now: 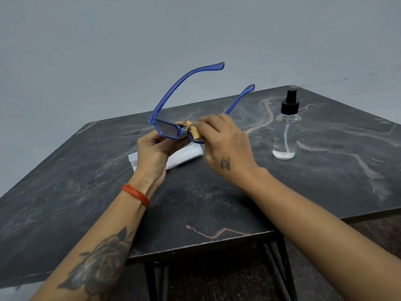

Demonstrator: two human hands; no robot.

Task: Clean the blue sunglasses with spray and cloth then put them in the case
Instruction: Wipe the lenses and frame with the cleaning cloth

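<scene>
Forearms are seen reaching in from the near edge, the left one tattooed and ringed at the wrist by a red thread band [136,194]. Above the dark marbled counter [217,205] the blue sunglasses [167,131] are held in the air, lenses toward the camera and both arms unfolded, pointing up and away. The left hand [152,153] is closed in a grip on the underside of the frame below the left lens. The right hand [225,146] is clenched on a small tan cloth [196,133], which is pinched between the fingertips and pressed against the frame at the bridge and the inner edge of the other lens. That lens is largely hidden by the fingers. Beneath the hands, a white case [184,156] is seen lying on the counter, partly covered by the left hand; whether it is open cannot be told. Further back and to the right, a clear spray bottle [286,135] with a black pump top stands upright on the counter, well apart from the hands. A plain grey wall [108,51] is seen behind.
</scene>
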